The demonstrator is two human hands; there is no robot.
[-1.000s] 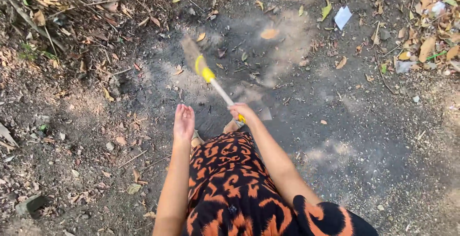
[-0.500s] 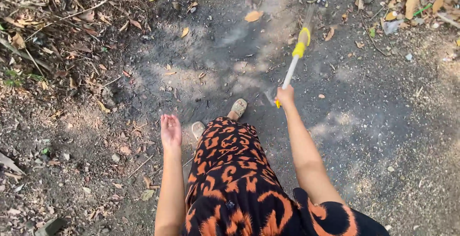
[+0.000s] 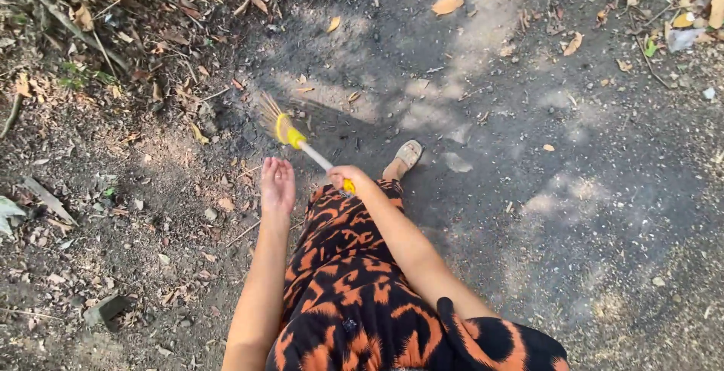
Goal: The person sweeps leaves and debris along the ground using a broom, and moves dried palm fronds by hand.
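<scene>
Right hand (image 3: 348,177) clenched around broom (image 3: 296,139)

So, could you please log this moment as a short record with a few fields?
Setting: dirt ground strewn with dry leaves
Right hand: closed around the broom at its handle end
Broom: white handle, yellow collar, bristles angled to the person's front left
Left hand: open, holding nothing, beside the handle
Clothing: orange and black patterned garment
Foot: pale sandal ahead of the right hand
</scene>
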